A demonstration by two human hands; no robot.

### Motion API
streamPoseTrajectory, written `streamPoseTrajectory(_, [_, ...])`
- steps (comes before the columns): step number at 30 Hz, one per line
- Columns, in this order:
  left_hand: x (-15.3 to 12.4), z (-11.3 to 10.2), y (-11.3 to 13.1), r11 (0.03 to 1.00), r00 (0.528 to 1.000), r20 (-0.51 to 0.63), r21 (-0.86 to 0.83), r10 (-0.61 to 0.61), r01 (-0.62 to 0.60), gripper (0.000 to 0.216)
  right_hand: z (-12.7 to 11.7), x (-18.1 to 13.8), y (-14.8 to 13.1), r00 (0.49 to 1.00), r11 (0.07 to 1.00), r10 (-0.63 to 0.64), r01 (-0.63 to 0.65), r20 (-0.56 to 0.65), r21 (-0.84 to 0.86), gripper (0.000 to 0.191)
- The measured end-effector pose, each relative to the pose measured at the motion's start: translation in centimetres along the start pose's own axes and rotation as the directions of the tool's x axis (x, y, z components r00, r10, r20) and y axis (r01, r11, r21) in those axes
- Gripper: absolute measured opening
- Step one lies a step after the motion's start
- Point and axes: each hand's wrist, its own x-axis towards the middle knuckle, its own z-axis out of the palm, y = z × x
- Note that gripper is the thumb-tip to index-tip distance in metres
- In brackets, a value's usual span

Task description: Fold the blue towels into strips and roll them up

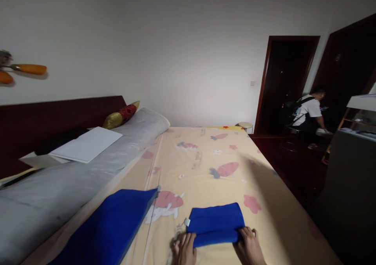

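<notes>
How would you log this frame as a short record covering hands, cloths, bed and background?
Left hand: at near left corner of small cloth
Right hand: at its near right corner
Grip: pinch or mere touch, cannot tell
Small cloth: blue, white tag at left edge
Large cloth: blue, left of small cloth, apart from it
Bed: patterned sheet under both cloths
Background: person at far right

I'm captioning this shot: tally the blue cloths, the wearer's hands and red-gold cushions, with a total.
Blue cloths (handled cloth, other cloth): 2
Wearer's hands (left hand, right hand): 2
Red-gold cushion: 1
Total: 5
</notes>
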Motion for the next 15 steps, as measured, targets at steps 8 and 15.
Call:
streamPoseTrajectory(8, [0.0, -1.6, 0.1, 0.999, 0.974, 0.225, 0.032, -0.016, 0.009, 0.057, 1.7, -0.1, 0.1, 0.980, 0.994, 0.037, -0.017, 0.193, -0.104, 0.036])
streamPoseTrajectory(15, [-0.3, 4.5, 5.3, 0.969, 0.967, 0.082, -0.074, 0.240, -0.234, 0.047, 6.8, 1.1, -5.1, 0.974, 0.982, -0.178, 0.166, 0.141, 0.095, 0.045])
